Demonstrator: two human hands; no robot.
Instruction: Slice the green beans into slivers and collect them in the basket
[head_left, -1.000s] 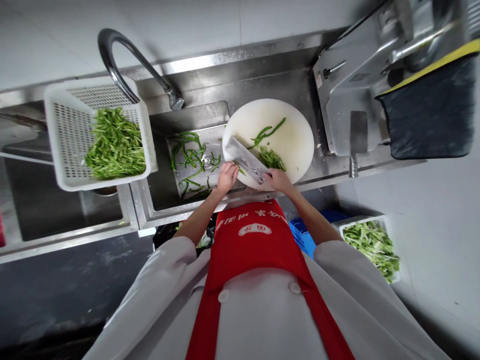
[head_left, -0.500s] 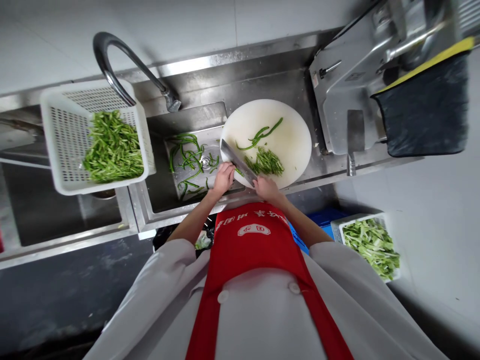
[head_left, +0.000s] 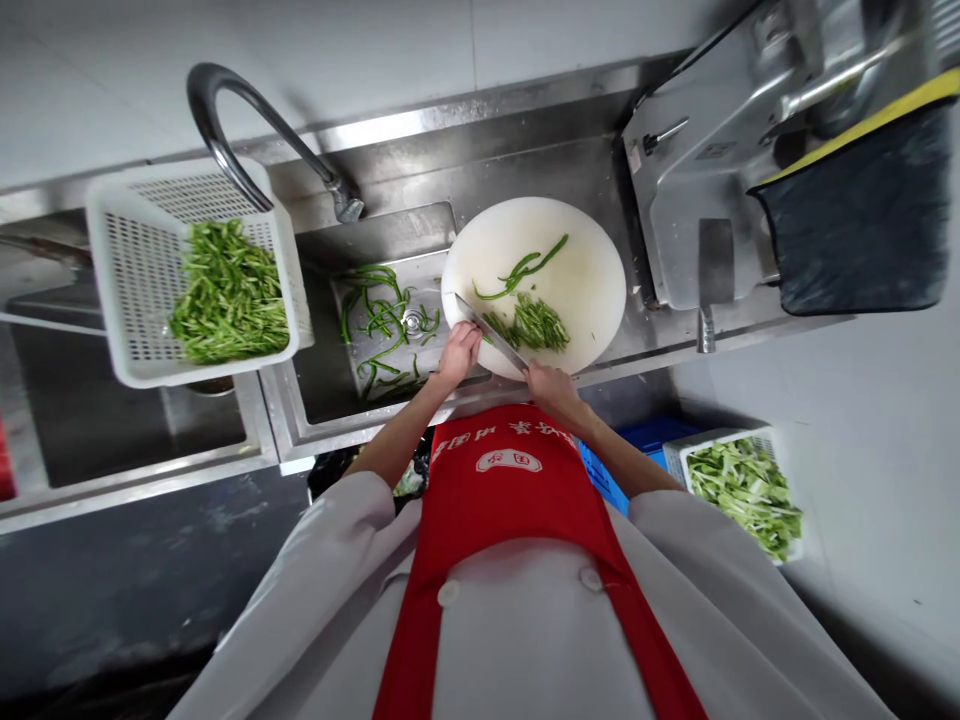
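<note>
I've got the right hand [head_left: 553, 390] closed on the handle of a cleaver [head_left: 491, 335], blade seen nearly edge-on, slanting across the near-left part of a white round board [head_left: 589, 285]. Left hand [head_left: 460, 350] is at the board's left edge, fingers bunched narrow right beside the blade, a bit of green showing next to them; from here I can't tell how firmly they pinch it. Just right of the blade I see a small heap of cut green strips [head_left: 541, 323], and behind that a few whole green pods [head_left: 521, 270], also on the board. Board sits on the steel desk [head_left: 547, 165], left side up against the sink [head_left: 322, 385]. In the sink: loose pods [head_left: 382, 300] scattered around the drain [head_left: 412, 320]. Further left, a white basket [head_left: 135, 260] holds a big pile of shreds [head_left: 229, 295], tap [head_left: 217, 130] arching over its rim. Far right: cleaver no. 2 [head_left: 716, 265], handle toward me, near a black cloth [head_left: 862, 215] with yellow trim. Low right: crate [head_left: 679, 465] of chopped greens [head_left: 742, 495].
</note>
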